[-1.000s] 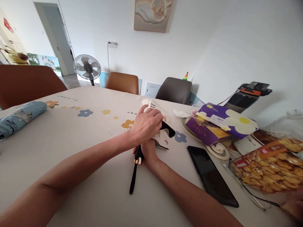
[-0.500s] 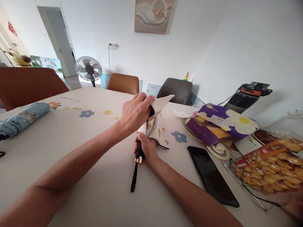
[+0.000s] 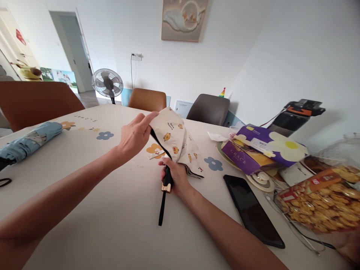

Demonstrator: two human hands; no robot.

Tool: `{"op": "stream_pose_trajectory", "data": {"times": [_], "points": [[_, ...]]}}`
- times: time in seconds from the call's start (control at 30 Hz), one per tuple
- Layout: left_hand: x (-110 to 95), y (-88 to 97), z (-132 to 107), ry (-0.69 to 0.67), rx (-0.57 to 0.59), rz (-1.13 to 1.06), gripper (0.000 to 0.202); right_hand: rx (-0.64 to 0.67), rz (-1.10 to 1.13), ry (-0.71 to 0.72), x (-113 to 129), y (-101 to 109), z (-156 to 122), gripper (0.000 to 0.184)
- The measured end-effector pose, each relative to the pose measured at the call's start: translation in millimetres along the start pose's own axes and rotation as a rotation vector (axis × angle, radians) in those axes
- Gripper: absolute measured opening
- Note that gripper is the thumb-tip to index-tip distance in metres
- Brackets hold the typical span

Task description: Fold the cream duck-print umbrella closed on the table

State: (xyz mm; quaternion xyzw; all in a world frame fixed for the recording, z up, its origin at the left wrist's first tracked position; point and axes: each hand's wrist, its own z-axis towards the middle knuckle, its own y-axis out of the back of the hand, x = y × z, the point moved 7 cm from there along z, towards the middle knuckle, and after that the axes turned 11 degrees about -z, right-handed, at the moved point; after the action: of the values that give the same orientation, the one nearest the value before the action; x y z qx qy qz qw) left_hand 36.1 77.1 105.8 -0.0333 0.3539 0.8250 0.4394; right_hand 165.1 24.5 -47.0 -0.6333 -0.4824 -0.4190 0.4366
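A cream umbrella (image 3: 176,135) with small yellow cartoon prints and a black underside is folded down, its canopy loose. My right hand (image 3: 176,174) is wrapped round it where the black handle meets the cloth. A gold band rings the handle's lower end, and a black wrist strap (image 3: 162,210) hangs from it. With its fingers pinched, my left hand (image 3: 136,132) holds the edge of one canopy panel out to the left. Further left on the table lies a rolled light blue umbrella (image 3: 36,138).
The flower-printed table (image 3: 112,210) carries a black phone (image 3: 253,210), purple boxes (image 3: 270,144), a bag of crackers (image 3: 323,202) and a black bottle (image 3: 292,116) on the right. Chairs and a fan (image 3: 108,83) stand beyond it.
My left hand has moved left and drawn a canopy panel out flat, showing its printed side. The right hand keeps its hold near the handle. The view has shifted slightly.
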Motion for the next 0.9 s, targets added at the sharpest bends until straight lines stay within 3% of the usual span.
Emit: {"op": "stream_pose_trajectory", "data": {"times": [0.13,0.27,0.37,0.63,0.9], "points": [[37.0,-1.9,-23.6,0.084,0.061,-0.008,0.037,0.019,0.027,0.022,0.4,0.0,1.7,0.031],[71.2,-9.0,-44.7,0.366,0.026,-0.308,0.037,0.027,0.042,-0.005,-0.3,-1.5,0.7,0.043],[78.8,-15.7,-51.8,0.493,-0.004,-0.520,0.039,-0.054,0.093,-0.024,0.8,2.6,-1.3,0.046],[78.1,-19.8,-53.5,0.356,-0.002,-0.639,0.038,-0.077,0.067,-0.045,1.1,3.4,-2.9,0.044],[94.3,-25.8,-56.7,0.351,0.241,-0.557,0.034,-0.077,-0.053,0.031,3.5,2.4,-5.2,0.027]]}}
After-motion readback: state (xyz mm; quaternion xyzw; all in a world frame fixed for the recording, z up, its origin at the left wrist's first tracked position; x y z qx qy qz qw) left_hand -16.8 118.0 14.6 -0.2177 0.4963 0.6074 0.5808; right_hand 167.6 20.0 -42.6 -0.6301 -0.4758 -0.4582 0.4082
